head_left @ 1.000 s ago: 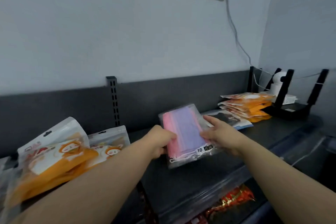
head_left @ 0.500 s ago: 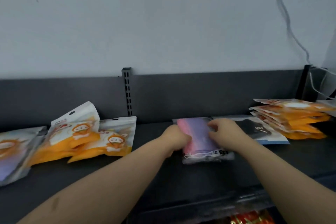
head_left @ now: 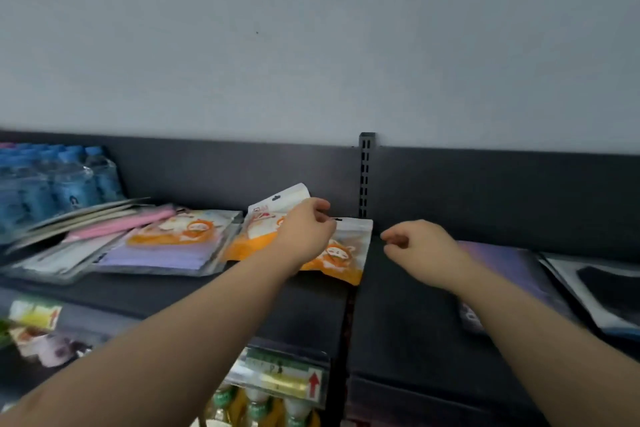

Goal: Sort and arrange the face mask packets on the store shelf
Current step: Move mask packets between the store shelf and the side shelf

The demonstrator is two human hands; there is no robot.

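Two orange-and-white face mask packets lie overlapped on the dark shelf (head_left: 398, 308): one (head_left: 273, 206) leans on the back panel, the other (head_left: 348, 255) lies flat in front. My left hand (head_left: 304, 230) hovers over them, fingers loosely curled, with nothing visible between thumb and fingers. My right hand (head_left: 415, 246) hangs loosely curled and empty above the bare shelf. Just to its right lies the pink and purple mask packet (head_left: 502, 263), partly hidden by my forearm.
A loose pile of mask packets (head_left: 166, 246) with pink ones (head_left: 117, 227) fills the shelf's left. Blue-capped water bottles (head_left: 52, 184) stand behind it. A black mask packet (head_left: 602, 288) lies far right. A slotted upright (head_left: 366, 177) splits the back panel. Bottles (head_left: 270, 406) sit below.
Both hands let go of the pink and purple packet, which now lies on the shelf. My view swung left; my left hand moved over to the orange packets.
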